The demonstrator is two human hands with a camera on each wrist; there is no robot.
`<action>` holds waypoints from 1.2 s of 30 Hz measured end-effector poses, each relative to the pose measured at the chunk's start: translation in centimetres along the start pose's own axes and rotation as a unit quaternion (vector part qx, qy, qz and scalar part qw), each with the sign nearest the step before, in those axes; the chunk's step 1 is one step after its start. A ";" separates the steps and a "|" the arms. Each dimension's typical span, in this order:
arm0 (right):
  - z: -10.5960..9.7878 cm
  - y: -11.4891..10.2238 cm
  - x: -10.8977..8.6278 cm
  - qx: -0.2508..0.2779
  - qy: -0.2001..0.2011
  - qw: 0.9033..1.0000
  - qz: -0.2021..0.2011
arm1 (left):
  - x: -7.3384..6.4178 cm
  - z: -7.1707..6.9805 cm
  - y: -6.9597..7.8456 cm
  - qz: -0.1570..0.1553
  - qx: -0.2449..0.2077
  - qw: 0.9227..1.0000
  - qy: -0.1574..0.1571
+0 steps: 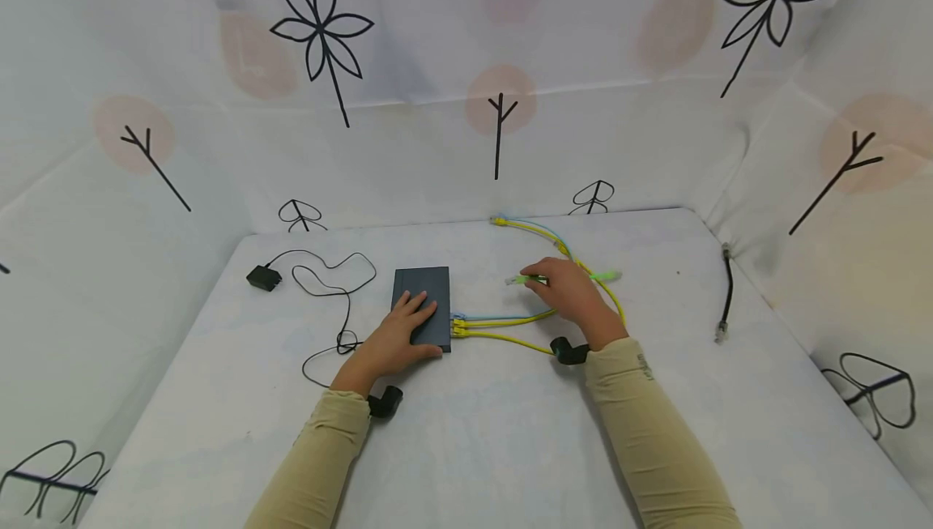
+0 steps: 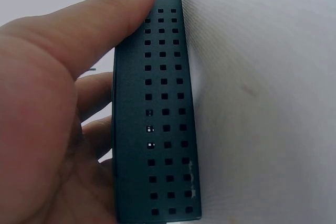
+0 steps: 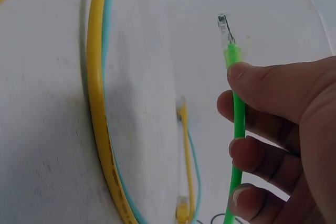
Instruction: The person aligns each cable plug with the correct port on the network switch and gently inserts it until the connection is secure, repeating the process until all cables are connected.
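Note:
A dark grey network switch (image 1: 428,282) lies on the white table, yellow (image 1: 510,341) and light blue (image 1: 503,317) Ethernet cables in its right side. My left hand (image 1: 397,333) rests on top of it, fingers spread. In the left wrist view the thumb (image 2: 105,22) lies against the vented side (image 2: 163,103). To the right, my right hand (image 1: 572,294) pinches a short green Ethernet cable (image 3: 239,116) between thumb and fingers. Its clear plug (image 3: 224,29) points towards the switch in the head view, apart from it.
A black power adapter (image 1: 264,277) and its looped thin cord (image 1: 335,294) lie left of the switch. Loose yellow cable ends (image 1: 499,221) reach the back edge. A short black cable (image 1: 729,290) lies at the right edge. Printed white cloth walls (image 1: 408,156) enclose the table.

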State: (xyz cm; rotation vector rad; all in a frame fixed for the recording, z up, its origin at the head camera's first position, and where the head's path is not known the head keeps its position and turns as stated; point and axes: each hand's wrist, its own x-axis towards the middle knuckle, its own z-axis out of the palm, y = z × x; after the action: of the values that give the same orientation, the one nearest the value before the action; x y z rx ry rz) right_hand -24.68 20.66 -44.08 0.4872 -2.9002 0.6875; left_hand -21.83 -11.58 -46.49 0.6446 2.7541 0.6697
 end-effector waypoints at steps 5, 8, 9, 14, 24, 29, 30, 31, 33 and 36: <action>0.5 -0.6 0.2 -0.014 0.002 1.000 -0.006 | 0.1 -0.1 0.0 -0.001 0.000 1.000 0.001; 0.8 -1.0 0.3 -0.023 -0.007 1.000 -0.005 | 0.2 -0.1 0.0 -0.001 0.001 1.000 0.002; 0.9 -1.2 0.4 -0.025 -0.011 1.000 -0.005 | 0.2 -0.2 -0.1 0.000 0.000 1.000 0.004; 1.3 -2.2 0.7 -0.037 -0.034 0.999 0.000 | 0.1 -0.2 -0.1 -0.002 -0.003 1.000 0.005; 2.8 -3.8 1.0 -0.040 -0.045 0.998 -0.029 | 0.1 0.0 -0.6 0.000 -0.004 1.000 0.010; 3.7 -4.5 1.2 -0.050 -0.062 0.996 -0.030 | 0.3 0.1 -0.8 0.003 -0.002 1.000 0.006; 3.8 -4.5 1.2 -0.052 -0.065 0.996 -0.030 | 0.3 0.1 -0.8 0.003 -0.002 1.000 0.006; 4.0 -4.6 1.2 -0.053 -0.068 0.996 -0.030 | 0.3 0.1 -0.8 0.003 -0.003 1.000 0.006; 4.3 -4.7 1.2 -0.054 -0.071 0.996 -0.028 | 0.3 0.1 -0.7 0.003 -0.006 1.000 0.006; 4.7 -4.7 1.0 -0.049 -0.076 0.996 -0.026 | 0.1 0.2 -0.4 0.001 -0.006 1.000 0.003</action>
State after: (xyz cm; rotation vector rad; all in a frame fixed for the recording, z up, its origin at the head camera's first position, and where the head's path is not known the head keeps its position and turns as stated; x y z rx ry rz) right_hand -24.23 14.21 -46.12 0.6251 -3.0319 0.5191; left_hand -21.98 -11.83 -46.89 0.6436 2.7525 0.6881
